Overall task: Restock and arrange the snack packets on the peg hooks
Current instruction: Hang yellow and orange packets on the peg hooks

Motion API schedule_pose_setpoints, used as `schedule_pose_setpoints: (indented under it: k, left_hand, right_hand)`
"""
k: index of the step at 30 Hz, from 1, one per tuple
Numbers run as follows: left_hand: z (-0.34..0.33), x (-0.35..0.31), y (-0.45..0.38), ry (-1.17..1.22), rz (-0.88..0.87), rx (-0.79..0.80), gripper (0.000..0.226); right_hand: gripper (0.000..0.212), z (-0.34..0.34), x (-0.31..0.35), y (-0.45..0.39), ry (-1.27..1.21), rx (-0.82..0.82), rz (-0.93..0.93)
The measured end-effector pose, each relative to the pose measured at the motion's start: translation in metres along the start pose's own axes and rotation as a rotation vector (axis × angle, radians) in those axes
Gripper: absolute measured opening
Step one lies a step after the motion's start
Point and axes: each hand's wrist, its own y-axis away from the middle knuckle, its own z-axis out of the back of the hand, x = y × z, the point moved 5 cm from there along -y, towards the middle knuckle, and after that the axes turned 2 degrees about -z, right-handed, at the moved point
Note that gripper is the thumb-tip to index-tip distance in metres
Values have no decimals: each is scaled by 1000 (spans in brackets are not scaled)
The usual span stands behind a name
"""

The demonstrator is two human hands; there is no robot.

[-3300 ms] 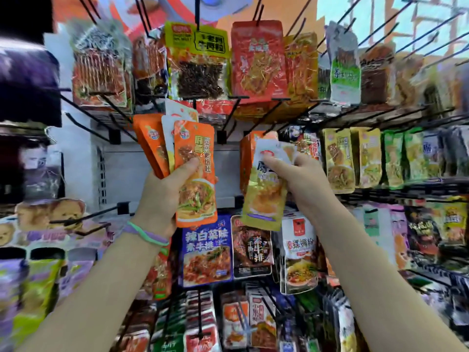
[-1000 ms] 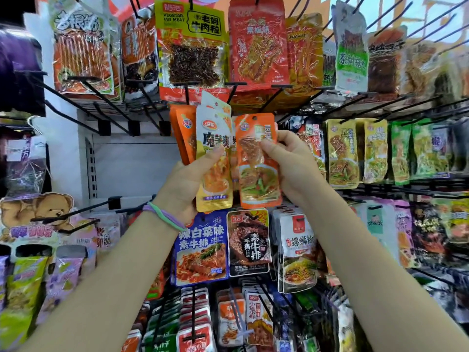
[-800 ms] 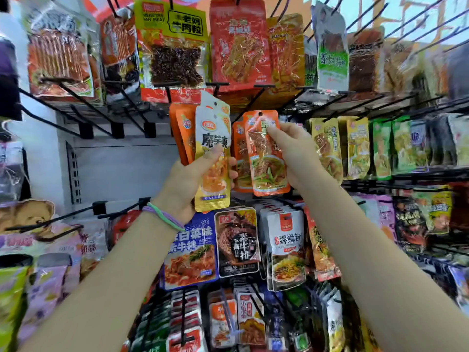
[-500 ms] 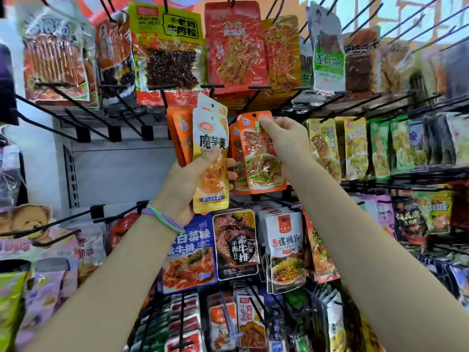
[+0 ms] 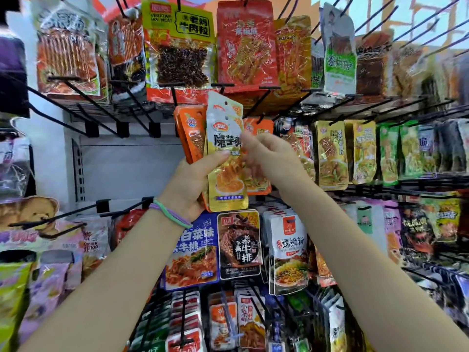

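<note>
My left hand [image 5: 190, 181] grips a fanned stack of snack packets: a white-and-yellow packet [image 5: 225, 138] in front and orange packets [image 5: 193, 138] behind it. My right hand [image 5: 274, 156] is blurred; its fingertips are at the right edge of the white-and-yellow packet, and whether they pinch it is unclear. Behind that hand an orange packet [image 5: 258, 185] hangs from a black peg hook [image 5: 260, 118] in the middle row.
Bare black peg hooks [image 5: 83, 97] stick out at upper left, and more [image 5: 76, 214] at lower left. Large packets [image 5: 182, 47] hang above. Yellow and green packets [image 5: 330, 153] fill the row to the right. Blue, black and white packets [image 5: 238, 245] hang below.
My right hand took an orange packet from the left hand's stack and lifted it to the peg, where it now hangs. The hand has come back to the stack. The left hand stayed still.
</note>
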Motion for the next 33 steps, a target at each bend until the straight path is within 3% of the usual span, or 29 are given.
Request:
schedule_pose_setpoints:
  k: [2, 5, 8, 13, 16, 21, 23, 27, 29, 33]
  left_hand:
    - [-1, -1, 1, 7, -13, -3, 50]
    - [1, -4, 4, -4, -24, 32, 45]
    - [8, -8, 8, -7, -22, 40, 46]
    - [32, -18, 14, -14, -76, -117, 50]
    - [49, -22, 18, -37, -98, -188, 39]
    - [59, -26, 26, -57, -115, -226, 59]
    - [61, -26, 27, -44, -113, -237, 55]
    - [64, -26, 26, -49, -121, -259, 35]
    - [64, -25, 26, -50, -122, -259, 22]
    - [62, -23, 25, -45, -122, -226, 24]
  right_hand:
    - [28, -10, -5, 4, 21, 83, -6]
    - [16, -14, -9, 3, -140, 111, 0]
    - [19, -18, -9, 1, -222, 136, 10]
    - [22, -21, -12, -8, -334, 75, -53]
    - [24, -19, -14, -15, -297, 57, -95]
    - [21, -31, -1, -26, -208, 22, -59]
    - [17, -34, 5, -30, -161, -16, -48]
    - [42, -39, 14, -39, -121, -81, -60]
    - [38, -40, 18, -43, -120, -91, -58]
    - [29, -43, 28, -43, -162, -86, -66]
